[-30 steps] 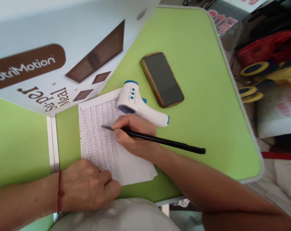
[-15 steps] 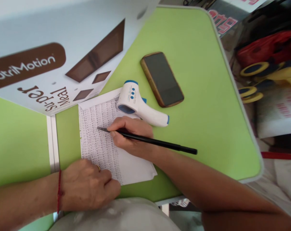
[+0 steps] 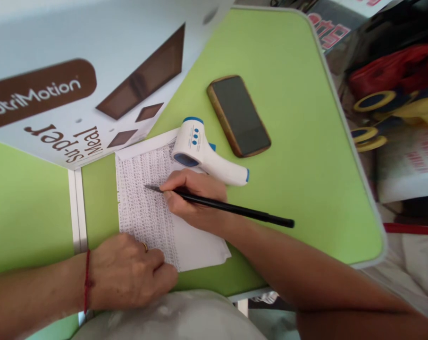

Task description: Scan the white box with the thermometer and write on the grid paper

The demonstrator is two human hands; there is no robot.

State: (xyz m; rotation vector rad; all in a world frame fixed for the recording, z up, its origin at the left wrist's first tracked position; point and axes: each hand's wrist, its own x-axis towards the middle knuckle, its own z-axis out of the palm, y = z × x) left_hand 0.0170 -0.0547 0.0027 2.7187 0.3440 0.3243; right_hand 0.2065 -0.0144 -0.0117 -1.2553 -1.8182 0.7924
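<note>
A black pen (image 3: pixel 235 207) is pinched in my right hand (image 3: pixel 196 198), its tip on or just above the paper (image 3: pixel 199 248). Dense rows of small handwriting cover the paper's left and middle parts; its lower right part is blank. My left hand (image 3: pixel 132 271) rests curled in a loose fist on the paper's lower left edge, its fingertips tucked underneath out of sight. A white and blue infrared thermometer (image 3: pixel 214 163) lies across the paper's upper right edge, just beyond my right hand.
A smartphone (image 3: pixel 240 115) in a brown case lies past the thermometer on the green table (image 3: pixel 306 141). A large white printed box (image 3: pixel 129 56) stands at the upper left. Beyond the table's right edge are red and yellow items (image 3: pixel 376 101) and a white sack (image 3: pixel 408 165).
My right hand and the pen have shifted very slightly right across the paper. My left hand stays in place.
</note>
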